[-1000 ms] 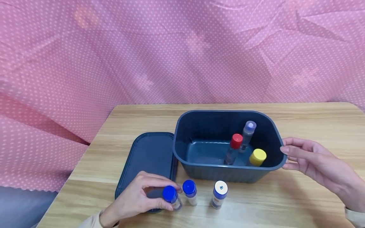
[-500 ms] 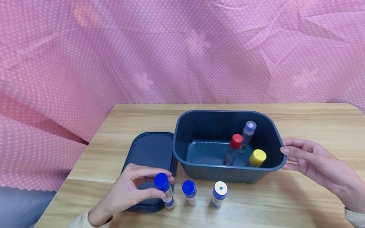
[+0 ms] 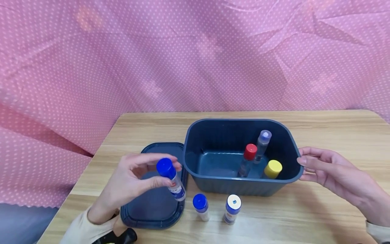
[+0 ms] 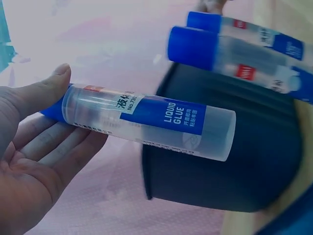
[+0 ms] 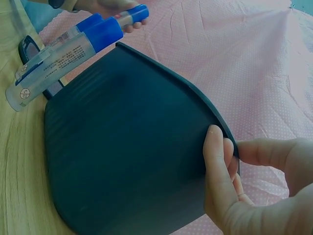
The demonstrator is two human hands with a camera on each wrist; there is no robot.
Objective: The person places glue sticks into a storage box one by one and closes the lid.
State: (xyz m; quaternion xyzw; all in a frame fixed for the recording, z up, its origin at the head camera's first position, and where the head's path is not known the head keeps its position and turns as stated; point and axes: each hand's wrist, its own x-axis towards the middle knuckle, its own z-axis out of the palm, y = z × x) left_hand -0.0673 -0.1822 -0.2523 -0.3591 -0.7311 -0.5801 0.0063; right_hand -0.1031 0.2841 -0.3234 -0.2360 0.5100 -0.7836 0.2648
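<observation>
My left hand (image 3: pixel 129 179) pinches a clear glue bottle (image 4: pixel 146 117) near its blue cap, between thumb and fingers. The label reads "LIQUID GLUE". It hangs tilted over the dark blue lid (image 3: pixel 149 208) in the head view. At the right end of the dark blue bin (image 3: pixel 234 185), my right hand (image 3: pixel 335 171) grips the rim, thumb on one side and fingers on the other. Inside the bin stand a red-capped bottle (image 3: pixel 250 154), a yellow-capped bottle (image 3: pixel 273 168) and a clear bottle with a pale bluish-purple top (image 3: pixel 263 142).
Two more glue bottles stand upright before the bin: a blue-capped one (image 3: pixel 201 205) and a white-topped one (image 3: pixel 233 206). The lid lies flat at the bin's left. A wooden table (image 3: pixel 323 217) carries everything, and a pink dotted cloth (image 3: pixel 195 61) hangs behind it.
My left hand has lifted the blue-capped glue bottle off the table, carrying it up and left over the lid. My right hand stays on the bin's rim.
</observation>
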